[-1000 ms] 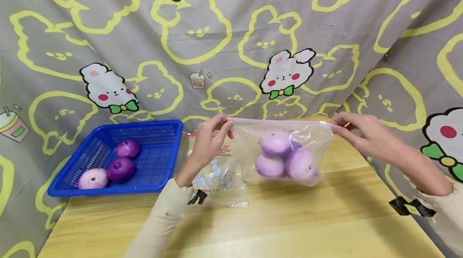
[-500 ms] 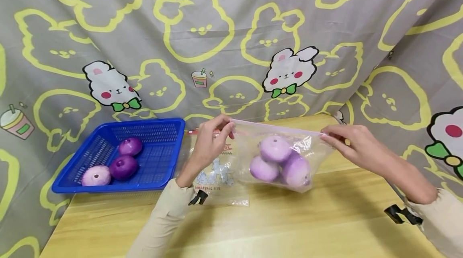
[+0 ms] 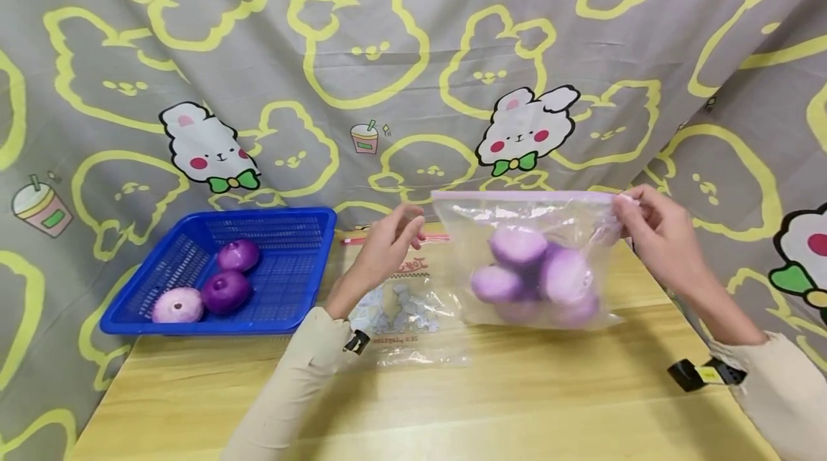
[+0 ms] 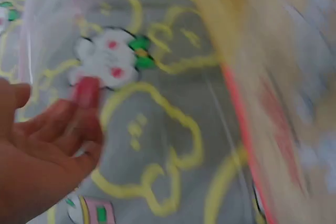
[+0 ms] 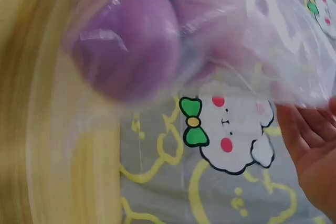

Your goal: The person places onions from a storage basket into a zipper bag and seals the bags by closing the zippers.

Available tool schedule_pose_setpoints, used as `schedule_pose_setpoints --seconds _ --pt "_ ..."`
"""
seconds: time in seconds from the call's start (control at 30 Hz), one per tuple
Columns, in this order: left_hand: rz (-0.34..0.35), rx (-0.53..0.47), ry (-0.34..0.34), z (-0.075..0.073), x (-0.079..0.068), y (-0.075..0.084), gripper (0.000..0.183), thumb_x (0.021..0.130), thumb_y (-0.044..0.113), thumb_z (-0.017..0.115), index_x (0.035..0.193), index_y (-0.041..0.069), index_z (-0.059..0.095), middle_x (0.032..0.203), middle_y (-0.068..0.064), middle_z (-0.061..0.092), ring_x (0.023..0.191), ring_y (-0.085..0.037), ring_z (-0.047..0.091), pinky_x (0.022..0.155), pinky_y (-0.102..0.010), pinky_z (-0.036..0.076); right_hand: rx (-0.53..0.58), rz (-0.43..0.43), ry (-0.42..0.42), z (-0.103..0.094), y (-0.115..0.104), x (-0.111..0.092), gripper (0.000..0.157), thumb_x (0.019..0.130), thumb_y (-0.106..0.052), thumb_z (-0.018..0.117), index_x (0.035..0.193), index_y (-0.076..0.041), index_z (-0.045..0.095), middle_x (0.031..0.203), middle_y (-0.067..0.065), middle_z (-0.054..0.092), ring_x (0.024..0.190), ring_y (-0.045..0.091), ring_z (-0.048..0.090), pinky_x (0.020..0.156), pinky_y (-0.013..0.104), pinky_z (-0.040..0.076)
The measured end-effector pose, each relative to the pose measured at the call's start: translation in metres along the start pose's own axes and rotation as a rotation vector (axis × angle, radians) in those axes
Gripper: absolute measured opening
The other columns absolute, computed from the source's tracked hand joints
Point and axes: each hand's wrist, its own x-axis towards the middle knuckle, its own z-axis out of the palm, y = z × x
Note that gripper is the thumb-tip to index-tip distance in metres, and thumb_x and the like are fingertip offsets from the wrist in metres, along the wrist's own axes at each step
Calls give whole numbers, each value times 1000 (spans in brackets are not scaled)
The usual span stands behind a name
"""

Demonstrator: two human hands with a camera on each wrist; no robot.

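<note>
At left in the head view, my blue plastic basket (image 3: 278, 278) holds two glossy dark-purple onions (image 3: 226, 292) and one pale pink-white onion (image 3: 178, 305). At centre, my left hand (image 3: 385, 245), which pinched the raised bag's corner half a second ago, is now free, its fingers loosely bent; its wrist view is blurred. Below it lies a flat clear printed plastic bag (image 3: 400, 310), its lettering hard to read. Right of centre, the clear bag with a pink zip edge (image 3: 468, 235) hangs above the table, its edge now nearly level; its purple-and-white onions (image 3: 519, 245) overlap and blur, uncountable. At right, my right hand (image 3: 665, 238) still pinches its corner.
</note>
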Motion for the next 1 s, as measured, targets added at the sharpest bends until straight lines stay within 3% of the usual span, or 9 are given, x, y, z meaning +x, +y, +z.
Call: schedule_pose_setpoints --seconds 0.13,0.27,0.43,0.5,0.6,0.7,0.8,0.87,1.0 --pt "-156 324 -220 0 -9 -29 40 104 25 53 139 5 49 126 -17 63 114 -32 62 92 -44 52 104 69 31 -1 19 26 17 102 -9 53 99 6 58 66 -5 67 54 5 62 52 17 50" --pt "-248 598 -376 4 -13 -54 49 103 26 54 146 3 44 149 -23 42 135 -42 42 106 -55 40 43 234 -98 1 50 51 31 105 -26 49 109 4 56 68 -6 67 55 8 64 52 24 53" --pt "-419 673 -490 10 -15 -72 56 104 27 52 154 9 35 153 -23 36 136 -46 39 106 -59 38 24 412 -319 18 98 71 50 107 -29 41 130 16 41 78 -3 64 64 8 65 60 28 57" --pt "-459 690 -519 12 -18 -76 58 103 25 53 155 10 32 153 -25 35 136 -47 39 106 -59 38 36 452 -401 25 111 74 55 107 -27 39 134 20 32 85 5 66 67 8 66 64 30 58" --pt "-480 718 -500 13 -22 -79 57 102 21 54 154 10 32 153 -28 33 136 -49 37 103 -58 41 -2 465 -476 35 119 76 61 107 -28 37 138 22 21 99 26 63 70 12 67 68 33 59" --pt "-459 741 -429 15 -24 -80 50 101 17 54 148 7 40 143 -31 41 124 -49 49 94 -57 48 -169 400 -490 36 116 73 66 107 -30 36 142 23 17 116 45 52 80 31 70 75 43 59" --pt "-437 760 -364 15 -25 -86 38 99 15 56 135 2 50 124 -27 53 103 -42 61 81 -52 53 -376 288 -477 41 102 70 67 106 -30 40 144 21 20 130 48 42 107 55 56 94 60 47" --pt "-414 788 -324 15 -24 -93 31 98 13 58 126 0 54 113 -23 59 94 -37 65 77 -49 55 -482 204 -452 47 89 67 66 105 -29 45 145 19 23 134 48 38 119 63 42 101 67 34" --pt "-387 851 -259 13 -21 -108 35 95 12 60 125 -6 56 103 -20 67 88 -34 68 73 -46 56 -521 72 -392 64 55 57 64 101 -22 55 148 12 27 141 44 33 126 64 30 103 74 23"
